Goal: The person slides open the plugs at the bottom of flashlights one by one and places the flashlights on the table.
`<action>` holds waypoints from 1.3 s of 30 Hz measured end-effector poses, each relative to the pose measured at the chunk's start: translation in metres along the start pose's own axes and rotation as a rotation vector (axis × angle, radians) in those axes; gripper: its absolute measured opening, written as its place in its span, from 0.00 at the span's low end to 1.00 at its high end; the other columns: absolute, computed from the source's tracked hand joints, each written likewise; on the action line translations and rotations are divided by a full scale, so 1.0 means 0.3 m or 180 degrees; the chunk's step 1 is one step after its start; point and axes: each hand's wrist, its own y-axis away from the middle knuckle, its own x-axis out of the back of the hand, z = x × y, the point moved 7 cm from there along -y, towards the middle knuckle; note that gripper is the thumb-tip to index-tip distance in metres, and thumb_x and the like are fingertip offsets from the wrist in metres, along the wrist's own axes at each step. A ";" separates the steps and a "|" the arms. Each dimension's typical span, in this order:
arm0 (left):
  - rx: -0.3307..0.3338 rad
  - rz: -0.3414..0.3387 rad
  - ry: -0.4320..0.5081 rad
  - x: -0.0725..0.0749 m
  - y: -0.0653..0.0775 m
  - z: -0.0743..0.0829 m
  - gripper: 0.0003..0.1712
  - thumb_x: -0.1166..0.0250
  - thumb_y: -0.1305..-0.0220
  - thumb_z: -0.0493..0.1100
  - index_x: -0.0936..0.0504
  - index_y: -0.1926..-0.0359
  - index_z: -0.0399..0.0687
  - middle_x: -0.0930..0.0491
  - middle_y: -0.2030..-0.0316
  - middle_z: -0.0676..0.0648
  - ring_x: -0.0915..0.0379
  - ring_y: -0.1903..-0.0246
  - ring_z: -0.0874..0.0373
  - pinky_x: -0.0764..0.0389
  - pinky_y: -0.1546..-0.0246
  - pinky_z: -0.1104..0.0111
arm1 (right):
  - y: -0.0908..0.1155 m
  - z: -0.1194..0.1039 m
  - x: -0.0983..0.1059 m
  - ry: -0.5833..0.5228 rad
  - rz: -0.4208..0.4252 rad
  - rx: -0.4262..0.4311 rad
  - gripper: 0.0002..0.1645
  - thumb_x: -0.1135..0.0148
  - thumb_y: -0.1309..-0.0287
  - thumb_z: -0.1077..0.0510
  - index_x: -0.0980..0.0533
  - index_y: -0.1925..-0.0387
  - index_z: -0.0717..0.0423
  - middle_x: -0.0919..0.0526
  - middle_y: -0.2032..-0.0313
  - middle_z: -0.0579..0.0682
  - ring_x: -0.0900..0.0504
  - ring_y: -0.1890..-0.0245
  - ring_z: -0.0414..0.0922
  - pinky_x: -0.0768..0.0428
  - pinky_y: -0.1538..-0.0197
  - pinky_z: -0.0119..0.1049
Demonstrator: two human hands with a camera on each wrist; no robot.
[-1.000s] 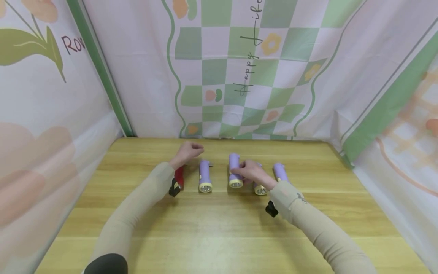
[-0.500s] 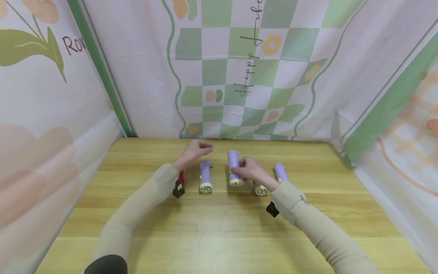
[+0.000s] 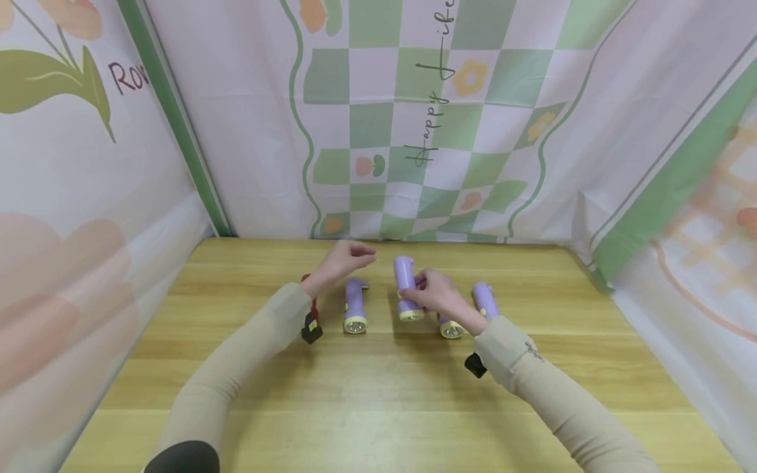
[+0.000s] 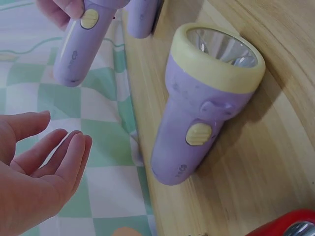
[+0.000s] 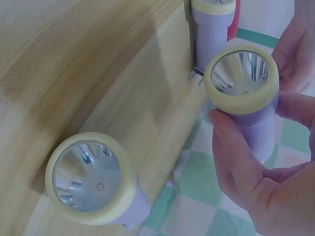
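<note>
While R grip [image 3: 439,292] pinches flashlt [image 3: 405,270] fore-aft, lens [image 3: 411,316] facing nearside, L grip [image 3: 343,261] gapes empty.

Rocking long beige sleeves [image 3: 236,368], a bit creased along the forearms, with wide cuffs [image 3: 288,305], a scrap of dark squiggly script [image 3: 534,352] near the right one, too tiny to read, plus a chunky black cam [image 3: 311,334] at each wrist, with a yellow patch [image 3: 313,324] on the left one.

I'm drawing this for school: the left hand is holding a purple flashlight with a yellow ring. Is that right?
Not quite: the head view shows the right hand is holding the purple flashlight with a yellow ring; the left hand is holding nothing.
</note>
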 end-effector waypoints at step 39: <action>-0.0282 -0.0063 -0.0100 -0.035 0.040 0.103 0.19 0.36 0.32 0.46 0.18 0.44 0.44 0.15 0.47 0.43 0.20 0.46 0.50 0.18 0.43 0.61 | 0.042 -0.039 0.026 0.0272 0.0348 0.0505 0.25 0.34 0.41 0.52 0.28 0.50 0.67 0.16 0.57 0.63 0.16 0.59 0.52 0.16 0.62 0.37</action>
